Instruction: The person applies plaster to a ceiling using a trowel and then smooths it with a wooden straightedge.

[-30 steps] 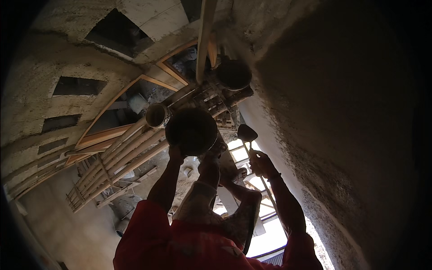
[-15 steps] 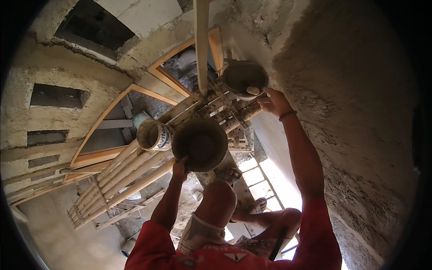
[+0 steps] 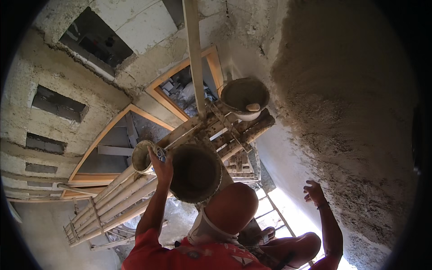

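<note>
My left hand [image 3: 161, 166] is closed on the rim of a small, dirty white bucket [image 3: 141, 158], left of a large dark tub [image 3: 193, 175]. Beyond them a second bowl [image 3: 238, 92] holds a pale object [image 3: 253, 107], too small to name. My right hand [image 3: 314, 191] is raised near the rough plastered wall [image 3: 346, 148], fingers loosely bent and apart, with nothing in them. My bent knee [image 3: 231, 207] is just below the large tub.
The containers stand on a scaffold of planks and poles [image 3: 108, 193], with a drop and bright opening [image 3: 270, 211] below right. An upright timber [image 3: 193, 54] rises beyond. Orange curved frames [image 3: 103, 130] border openings in the concrete structure at left.
My left hand has moved from the large tub to the small bucket. My right hand, earlier on a long-handled tool, then at the far bowl, has dropped rightward, empty. My knee has risen.
</note>
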Demonstrator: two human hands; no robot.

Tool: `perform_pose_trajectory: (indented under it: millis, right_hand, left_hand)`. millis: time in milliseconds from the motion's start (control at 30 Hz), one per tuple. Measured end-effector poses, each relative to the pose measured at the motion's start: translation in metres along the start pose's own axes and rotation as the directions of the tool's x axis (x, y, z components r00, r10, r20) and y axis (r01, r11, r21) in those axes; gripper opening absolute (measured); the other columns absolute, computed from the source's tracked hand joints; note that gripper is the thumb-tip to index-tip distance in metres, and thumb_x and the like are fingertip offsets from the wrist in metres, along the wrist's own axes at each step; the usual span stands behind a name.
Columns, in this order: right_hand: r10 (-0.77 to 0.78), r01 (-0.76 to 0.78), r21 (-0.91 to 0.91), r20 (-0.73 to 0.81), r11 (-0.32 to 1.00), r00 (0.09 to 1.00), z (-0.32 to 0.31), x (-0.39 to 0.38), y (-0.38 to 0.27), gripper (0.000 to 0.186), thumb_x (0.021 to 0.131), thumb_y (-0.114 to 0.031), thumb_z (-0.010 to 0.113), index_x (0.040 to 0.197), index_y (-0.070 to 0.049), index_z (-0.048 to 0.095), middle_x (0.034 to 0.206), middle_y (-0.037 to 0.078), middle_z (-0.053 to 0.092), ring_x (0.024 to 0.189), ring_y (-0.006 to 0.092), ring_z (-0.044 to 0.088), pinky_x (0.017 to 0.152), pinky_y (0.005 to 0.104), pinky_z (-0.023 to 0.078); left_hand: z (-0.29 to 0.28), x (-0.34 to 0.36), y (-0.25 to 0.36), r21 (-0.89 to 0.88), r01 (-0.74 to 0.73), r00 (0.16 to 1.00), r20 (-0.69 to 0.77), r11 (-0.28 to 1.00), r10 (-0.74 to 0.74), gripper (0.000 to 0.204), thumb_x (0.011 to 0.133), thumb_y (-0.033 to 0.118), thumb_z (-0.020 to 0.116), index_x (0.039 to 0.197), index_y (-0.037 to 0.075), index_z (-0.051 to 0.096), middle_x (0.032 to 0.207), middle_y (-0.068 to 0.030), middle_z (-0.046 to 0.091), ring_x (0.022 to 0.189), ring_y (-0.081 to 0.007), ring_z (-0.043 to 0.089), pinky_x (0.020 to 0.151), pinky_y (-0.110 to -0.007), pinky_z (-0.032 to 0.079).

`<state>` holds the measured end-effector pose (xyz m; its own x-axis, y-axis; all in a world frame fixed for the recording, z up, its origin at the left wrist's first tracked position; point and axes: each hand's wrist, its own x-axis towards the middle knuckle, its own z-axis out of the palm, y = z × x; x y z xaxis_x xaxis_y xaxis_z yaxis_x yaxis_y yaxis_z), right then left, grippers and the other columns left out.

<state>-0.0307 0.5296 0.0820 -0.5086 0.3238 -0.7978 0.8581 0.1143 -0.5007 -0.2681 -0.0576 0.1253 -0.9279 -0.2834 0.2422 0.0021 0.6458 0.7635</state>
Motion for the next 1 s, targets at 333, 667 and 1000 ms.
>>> perform_pose_trajectory:
  millis: [333, 667, 1000]
  right_hand:
    - [-0.323, 0.003, -0.479, -0.586, 0.878, 0.744, -0.047, -0.056, 0.301, 0.043, 0.074, -0.014, 0.074, 0.112, 0.0, 0.06, 0.073, 0.017, 0.067, 0.057, 0.0273, 0.066, 0.058, 0.0414, 0.058]
    - [0.099, -0.163, -0.035, -0.668, 0.986, 0.738, -0.021, -0.09, 0.25, 0.043, 0.075, -0.018, 0.073, 0.112, -0.001, 0.06, 0.079, 0.016, 0.066, 0.065, 0.027, 0.065, 0.064, 0.0411, 0.056]
    - [0.144, -0.011, 0.221, -0.596, 0.975, 0.79, 0.001, -0.09, 0.226, 0.042, 0.076, -0.021, 0.073, 0.112, -0.002, 0.06, 0.085, 0.015, 0.066, 0.073, 0.0267, 0.064, 0.069, 0.0409, 0.055]
  left_hand:
    - [0.195, 0.334, 0.331, -0.018, -0.421, 0.902, -0.112, 0.907, 0.417, 0.101, 0.07, 0.028, 0.081, 0.147, -0.002, 0.021, 0.139, -0.0301, 0.038, 0.125, -0.0434, 0.043, 0.104, -0.045, 0.039]
    - [0.185, 0.401, 0.325, -0.213, -0.402, 0.91, -0.197, 0.891, 0.364, 0.076, 0.065, 0.013, 0.071, 0.136, 0.001, 0.043, 0.11, -0.0238, 0.062, 0.104, -0.0385, 0.061, 0.09, -0.043, 0.049]
    - [0.115, 0.351, 0.33, -0.451, -0.484, 0.873, -0.188, 0.75, 0.451, 0.052, 0.067, 0.009, 0.072, 0.114, -0.002, 0.055, 0.094, -0.0131, 0.066, 0.085, -0.0221, 0.063, 0.077, -0.035, 0.05]
